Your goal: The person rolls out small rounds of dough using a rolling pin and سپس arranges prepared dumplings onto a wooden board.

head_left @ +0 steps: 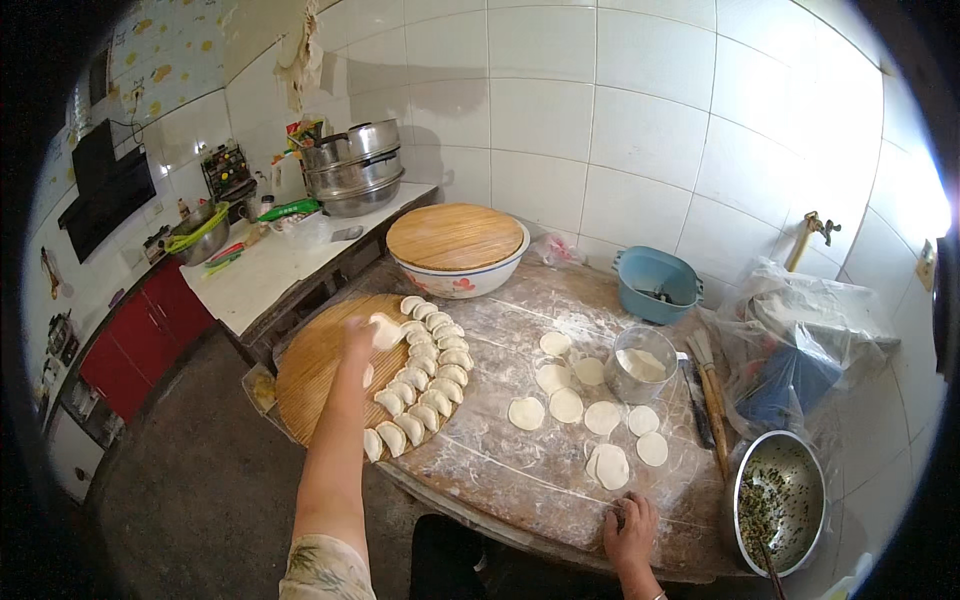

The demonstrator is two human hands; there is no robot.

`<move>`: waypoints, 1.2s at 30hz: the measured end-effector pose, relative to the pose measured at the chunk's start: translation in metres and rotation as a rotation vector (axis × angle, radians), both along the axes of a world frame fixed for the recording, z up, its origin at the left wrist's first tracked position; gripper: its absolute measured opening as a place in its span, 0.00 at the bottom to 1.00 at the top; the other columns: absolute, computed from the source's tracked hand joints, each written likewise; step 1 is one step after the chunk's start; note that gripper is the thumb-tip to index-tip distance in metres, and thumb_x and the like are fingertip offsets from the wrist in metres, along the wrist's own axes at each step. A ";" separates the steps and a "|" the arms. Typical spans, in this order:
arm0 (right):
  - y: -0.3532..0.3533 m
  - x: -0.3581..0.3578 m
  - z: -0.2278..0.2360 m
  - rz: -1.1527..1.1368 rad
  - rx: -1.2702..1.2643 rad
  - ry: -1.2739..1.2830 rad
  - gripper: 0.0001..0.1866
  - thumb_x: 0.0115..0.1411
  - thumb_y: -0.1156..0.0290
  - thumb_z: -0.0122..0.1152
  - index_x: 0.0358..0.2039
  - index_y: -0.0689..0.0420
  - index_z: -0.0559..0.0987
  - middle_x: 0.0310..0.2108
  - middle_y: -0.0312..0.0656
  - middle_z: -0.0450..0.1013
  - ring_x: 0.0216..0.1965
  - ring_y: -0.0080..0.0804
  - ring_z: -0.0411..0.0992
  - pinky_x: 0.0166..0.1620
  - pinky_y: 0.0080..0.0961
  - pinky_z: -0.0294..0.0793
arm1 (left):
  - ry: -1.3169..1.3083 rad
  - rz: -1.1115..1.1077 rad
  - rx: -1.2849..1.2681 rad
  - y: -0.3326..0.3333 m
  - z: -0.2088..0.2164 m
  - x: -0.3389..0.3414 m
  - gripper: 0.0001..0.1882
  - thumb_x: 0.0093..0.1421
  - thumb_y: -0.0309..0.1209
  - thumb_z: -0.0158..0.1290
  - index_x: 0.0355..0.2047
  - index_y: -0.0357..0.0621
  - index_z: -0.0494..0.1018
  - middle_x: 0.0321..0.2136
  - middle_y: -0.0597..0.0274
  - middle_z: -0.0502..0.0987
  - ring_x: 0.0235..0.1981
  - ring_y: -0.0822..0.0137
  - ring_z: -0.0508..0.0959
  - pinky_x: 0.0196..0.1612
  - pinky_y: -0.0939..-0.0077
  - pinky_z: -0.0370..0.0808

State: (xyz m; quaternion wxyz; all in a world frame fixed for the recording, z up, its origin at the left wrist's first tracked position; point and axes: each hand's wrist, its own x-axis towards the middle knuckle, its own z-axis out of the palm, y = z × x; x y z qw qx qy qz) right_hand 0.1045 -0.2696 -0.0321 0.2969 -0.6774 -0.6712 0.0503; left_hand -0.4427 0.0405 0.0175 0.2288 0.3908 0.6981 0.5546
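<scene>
My left hand [358, 338], partly smeared by motion, reaches over a round wooden board [310, 370] and is closed on a pale dumpling [385, 331]. Beside it, several folded dumplings [422, 363] lie in curved rows along the board's right side. On the floury table's front edge rests my right hand [630, 530], fingers bent, a gap between thumb and fingers, nothing visible in it. Just beyond that hand lie overlapping round dough wrappers [608, 466]. More single wrappers [565, 405] are scattered across the middle of the table.
A steel bowl of chopped filling [780, 500] stands at the right edge, near rolling pins [712, 400] and a knife [695, 400]. Farther back are a clear flour container [640, 368], a blue basin [657, 285] and a lidded bowl [460, 285]. Steel pots [355, 170] sit on the left counter.
</scene>
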 end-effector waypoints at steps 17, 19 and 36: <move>-0.001 0.005 -0.003 0.005 0.116 -0.031 0.16 0.52 0.71 0.63 0.41 0.60 0.75 0.49 0.52 0.71 0.53 0.53 0.67 0.55 0.47 0.65 | 0.777 -0.720 -0.346 -0.033 -0.045 0.262 0.11 0.50 0.35 0.56 0.30 0.42 0.80 0.32 0.48 0.80 0.36 0.51 0.80 0.39 0.60 0.75; -0.001 0.008 -0.005 0.007 0.068 0.004 0.15 0.53 0.70 0.64 0.41 0.60 0.76 0.50 0.52 0.71 0.53 0.53 0.67 0.56 0.46 0.65 | 0.713 -0.770 -0.266 -0.031 -0.047 0.266 0.11 0.50 0.35 0.56 0.29 0.41 0.79 0.32 0.47 0.80 0.35 0.50 0.80 0.39 0.60 0.75; -0.002 0.009 0.004 0.015 0.138 0.039 0.15 0.51 0.68 0.65 0.38 0.62 0.75 0.47 0.50 0.71 0.52 0.50 0.67 0.56 0.44 0.64 | 0.229 -0.918 -0.466 -0.046 -0.034 0.294 0.13 0.51 0.28 0.61 0.35 0.32 0.77 0.27 0.61 0.79 0.24 0.69 0.78 0.24 0.75 0.75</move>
